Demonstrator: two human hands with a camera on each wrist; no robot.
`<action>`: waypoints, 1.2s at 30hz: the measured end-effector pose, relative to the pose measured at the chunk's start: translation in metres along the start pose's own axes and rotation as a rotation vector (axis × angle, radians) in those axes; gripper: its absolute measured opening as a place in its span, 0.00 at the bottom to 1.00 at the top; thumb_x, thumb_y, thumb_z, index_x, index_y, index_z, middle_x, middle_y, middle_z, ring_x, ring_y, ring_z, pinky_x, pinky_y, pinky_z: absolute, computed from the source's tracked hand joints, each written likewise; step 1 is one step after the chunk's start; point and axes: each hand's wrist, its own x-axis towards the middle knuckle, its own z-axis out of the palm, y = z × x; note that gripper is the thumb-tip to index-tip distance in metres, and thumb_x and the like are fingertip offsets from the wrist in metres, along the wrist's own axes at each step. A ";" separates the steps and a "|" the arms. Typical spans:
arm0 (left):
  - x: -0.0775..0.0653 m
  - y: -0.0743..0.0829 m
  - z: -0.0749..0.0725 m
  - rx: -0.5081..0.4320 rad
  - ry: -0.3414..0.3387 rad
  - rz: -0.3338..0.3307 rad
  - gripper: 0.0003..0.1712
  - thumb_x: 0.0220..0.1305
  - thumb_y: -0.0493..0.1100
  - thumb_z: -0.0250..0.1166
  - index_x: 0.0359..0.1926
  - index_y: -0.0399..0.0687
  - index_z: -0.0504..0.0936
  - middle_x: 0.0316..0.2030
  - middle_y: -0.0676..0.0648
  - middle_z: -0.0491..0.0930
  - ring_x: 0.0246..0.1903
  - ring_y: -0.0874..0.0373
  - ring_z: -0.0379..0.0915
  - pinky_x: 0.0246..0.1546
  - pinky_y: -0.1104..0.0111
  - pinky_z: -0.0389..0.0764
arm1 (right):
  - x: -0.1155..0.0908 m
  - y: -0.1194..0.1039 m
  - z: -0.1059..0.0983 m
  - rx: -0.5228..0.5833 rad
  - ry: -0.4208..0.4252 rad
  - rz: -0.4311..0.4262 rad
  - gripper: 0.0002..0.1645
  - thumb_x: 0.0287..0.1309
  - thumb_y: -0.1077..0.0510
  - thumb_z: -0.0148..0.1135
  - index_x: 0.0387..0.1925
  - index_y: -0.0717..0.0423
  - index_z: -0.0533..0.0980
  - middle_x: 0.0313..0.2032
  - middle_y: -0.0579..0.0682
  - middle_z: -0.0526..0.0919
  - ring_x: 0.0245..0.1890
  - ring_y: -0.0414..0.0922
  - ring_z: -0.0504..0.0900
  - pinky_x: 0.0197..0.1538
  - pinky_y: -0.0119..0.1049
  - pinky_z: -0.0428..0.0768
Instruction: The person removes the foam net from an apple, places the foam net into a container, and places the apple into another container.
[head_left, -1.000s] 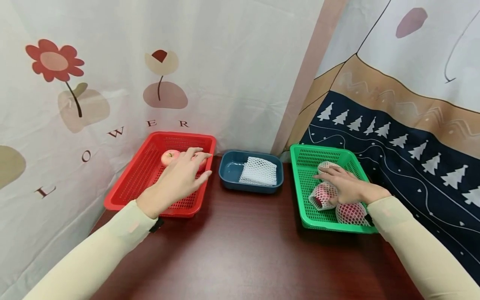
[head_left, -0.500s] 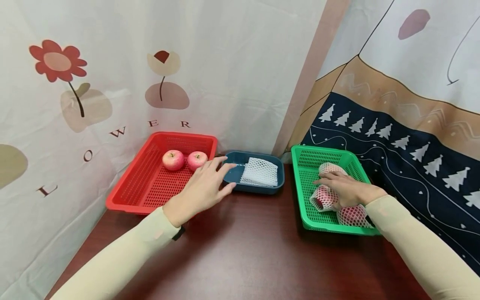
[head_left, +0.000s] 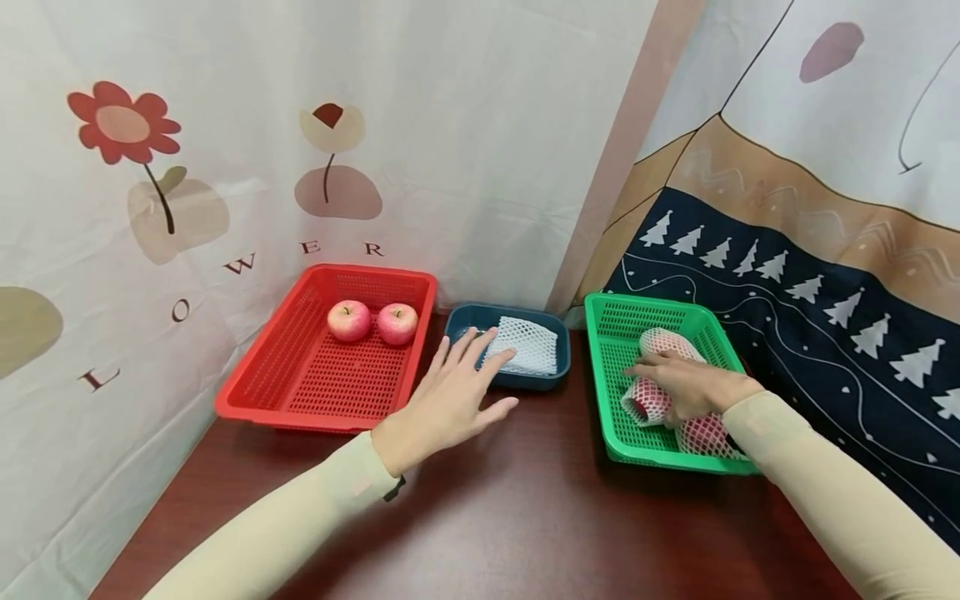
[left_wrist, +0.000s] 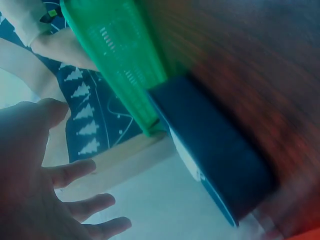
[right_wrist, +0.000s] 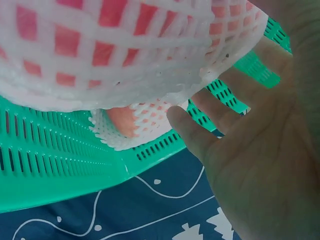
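My left hand [head_left: 442, 408] is spread in the air over the table, its fingertips in front of a small blue tray [head_left: 455, 321]. That tray holds a flat white foam fruit net [head_left: 531, 343]. On the right, my right hand [head_left: 686, 385] reaches into a green basket [head_left: 597, 375], fingers extended over apples in foam nets. One netted apple [head_left: 647, 400] sits left of the palm, another [head_left: 705, 437] below the wrist, a third [head_left: 663, 339] behind the fingers. In the right wrist view, a netted apple [right_wrist: 115, 45] looms close, beside straight, uncurled fingers [right_wrist: 192, 127].
A red basket [head_left: 296, 392] at the left holds two bare apples, one [head_left: 348, 321] beside the other [head_left: 397, 323]. The brown table [head_left: 517, 492] stretches in front. Printed curtains [head_left: 480, 167] hang close behind the containers.
My left hand has moved right, from over the red basket to in front of the blue tray, uncovering the two bare apples. The right hand has shifted slightly over the netted apples.
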 end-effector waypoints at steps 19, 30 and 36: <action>0.018 0.062 0.048 -0.067 -0.081 0.050 0.45 0.83 0.77 0.61 0.91 0.68 0.69 0.93 0.45 0.60 0.94 0.32 0.50 0.88 0.20 0.52 | 0.003 0.002 0.008 -0.017 -0.007 0.057 0.60 0.48 0.61 0.96 0.82 0.48 0.77 0.80 0.69 0.78 0.81 0.71 0.77 0.79 0.86 0.68; 0.023 0.089 0.070 -0.060 -0.096 0.065 0.46 0.84 0.80 0.55 0.92 0.71 0.65 0.94 0.46 0.57 0.94 0.34 0.51 0.88 0.22 0.56 | 0.009 0.004 0.010 0.041 -0.063 0.064 0.58 0.50 0.63 0.94 0.82 0.53 0.77 0.73 0.67 0.83 0.63 0.62 0.89 0.68 0.73 0.88; 0.030 0.096 0.080 -0.087 -0.099 0.062 0.48 0.84 0.81 0.53 0.94 0.70 0.63 0.95 0.45 0.54 0.94 0.33 0.50 0.88 0.22 0.56 | 0.012 0.007 0.010 0.038 -0.070 0.055 0.56 0.49 0.61 0.95 0.79 0.54 0.78 0.68 0.64 0.86 0.59 0.57 0.90 0.66 0.70 0.90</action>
